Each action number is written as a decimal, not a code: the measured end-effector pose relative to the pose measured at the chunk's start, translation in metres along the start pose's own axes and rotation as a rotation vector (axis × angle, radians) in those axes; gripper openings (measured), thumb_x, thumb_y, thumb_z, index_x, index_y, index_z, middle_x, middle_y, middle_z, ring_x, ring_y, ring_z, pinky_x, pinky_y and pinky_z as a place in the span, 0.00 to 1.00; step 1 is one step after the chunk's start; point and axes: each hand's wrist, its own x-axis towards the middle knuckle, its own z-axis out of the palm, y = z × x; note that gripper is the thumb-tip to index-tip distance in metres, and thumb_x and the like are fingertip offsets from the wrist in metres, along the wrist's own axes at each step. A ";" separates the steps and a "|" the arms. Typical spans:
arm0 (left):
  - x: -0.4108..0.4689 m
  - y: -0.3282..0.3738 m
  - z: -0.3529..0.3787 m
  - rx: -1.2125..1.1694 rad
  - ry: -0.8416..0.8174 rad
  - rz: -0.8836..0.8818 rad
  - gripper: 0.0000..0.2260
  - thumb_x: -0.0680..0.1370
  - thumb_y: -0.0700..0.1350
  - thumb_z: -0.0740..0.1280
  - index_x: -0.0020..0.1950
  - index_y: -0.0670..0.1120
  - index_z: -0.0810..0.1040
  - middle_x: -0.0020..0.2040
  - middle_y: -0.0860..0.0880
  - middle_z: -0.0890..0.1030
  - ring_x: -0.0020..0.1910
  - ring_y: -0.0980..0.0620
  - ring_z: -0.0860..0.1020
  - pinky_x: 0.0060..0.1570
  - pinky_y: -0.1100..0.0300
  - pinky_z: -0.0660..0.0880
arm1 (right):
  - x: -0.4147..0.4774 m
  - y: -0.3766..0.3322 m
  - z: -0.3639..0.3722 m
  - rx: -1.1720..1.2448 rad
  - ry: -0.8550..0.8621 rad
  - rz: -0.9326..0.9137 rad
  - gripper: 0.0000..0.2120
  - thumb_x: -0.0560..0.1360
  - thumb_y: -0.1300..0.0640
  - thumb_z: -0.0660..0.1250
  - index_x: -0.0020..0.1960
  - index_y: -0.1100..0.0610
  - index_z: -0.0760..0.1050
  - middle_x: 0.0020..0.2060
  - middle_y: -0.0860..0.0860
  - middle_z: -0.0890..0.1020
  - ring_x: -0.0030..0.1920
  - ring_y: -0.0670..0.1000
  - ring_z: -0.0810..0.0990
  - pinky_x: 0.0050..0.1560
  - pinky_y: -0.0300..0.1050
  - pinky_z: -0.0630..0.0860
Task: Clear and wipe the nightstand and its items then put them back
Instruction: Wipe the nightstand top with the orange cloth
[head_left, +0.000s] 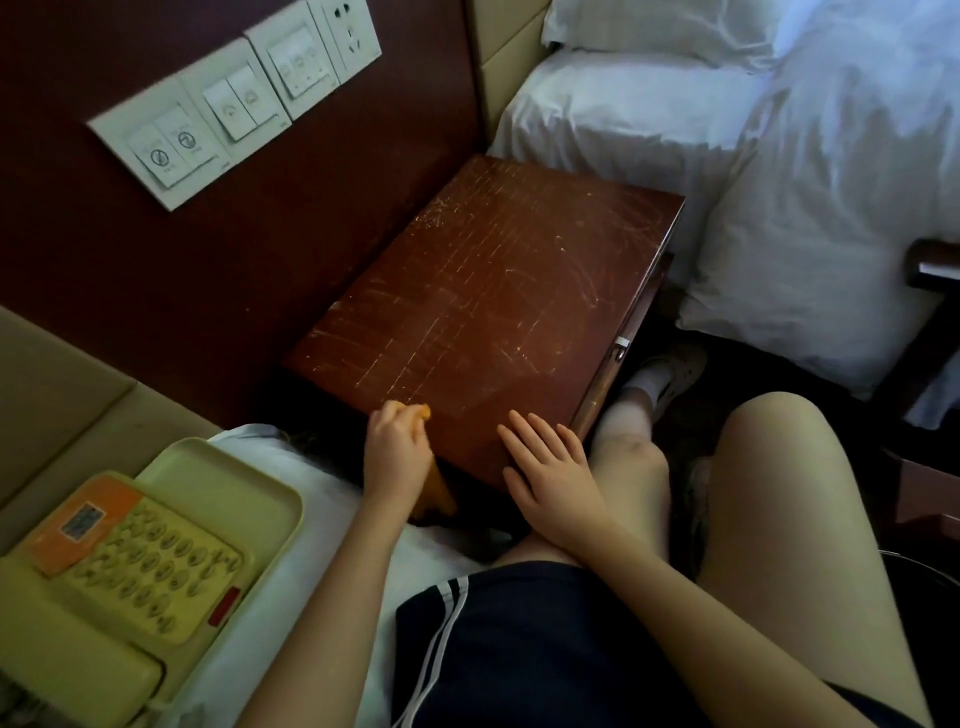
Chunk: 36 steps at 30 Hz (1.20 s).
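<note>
The cream telephone (119, 577) sits in its pale tray (234, 457) on the bed at about 8 o'clock from me, well clear of the nightstand (493, 291), so the top is bare and I judge the wiping step is what I am on.

My left hand (397, 452) is at the near-left corner of the nightstand, at roughly 7 o'clock on its top, its grip closed tight around an orange cloth (434, 488); a bit of cloth shows above my knuckles and the rest hangs down past the edge. My right hand (550, 467) lies flat and empty, grip fully open with fingers spread, on the near edge at about 6 o'clock, steadying the piece.

To do this well, I think I should spread the cloth flatter under my palm, then run long overlapping strokes toward 12 o'clock, since the scratched top shows pale specks near the far-left area. The bunched cloth covers little as it is.

For room: on the left the nightstand stands close to the dark red wall panel (208, 260), so strokes there must stop short. On the far right the white bedding (779, 208) hangs just beside the edge. The near-right edge is open above my knees, with a drawer handle (621, 345) below it.
</note>
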 end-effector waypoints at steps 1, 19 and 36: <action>0.003 -0.001 0.000 -0.004 0.020 -0.041 0.11 0.78 0.37 0.61 0.58 0.41 0.78 0.53 0.46 0.76 0.53 0.51 0.70 0.48 0.64 0.66 | 0.000 0.000 0.000 -0.002 0.002 0.001 0.23 0.79 0.52 0.58 0.73 0.53 0.61 0.73 0.49 0.60 0.74 0.53 0.56 0.70 0.46 0.41; 0.010 0.016 0.009 0.011 -0.045 0.082 0.11 0.79 0.39 0.60 0.58 0.42 0.78 0.54 0.47 0.76 0.55 0.50 0.72 0.50 0.65 0.67 | -0.002 0.003 0.000 0.025 0.011 0.041 0.23 0.78 0.53 0.60 0.72 0.54 0.64 0.72 0.51 0.64 0.73 0.56 0.60 0.71 0.52 0.49; -0.006 0.029 0.015 -0.023 -0.086 0.150 0.11 0.78 0.39 0.61 0.58 0.42 0.78 0.54 0.47 0.76 0.55 0.50 0.71 0.51 0.65 0.66 | -0.004 0.002 -0.002 -0.015 -0.037 0.056 0.24 0.80 0.50 0.55 0.75 0.51 0.57 0.75 0.47 0.56 0.75 0.50 0.52 0.71 0.45 0.41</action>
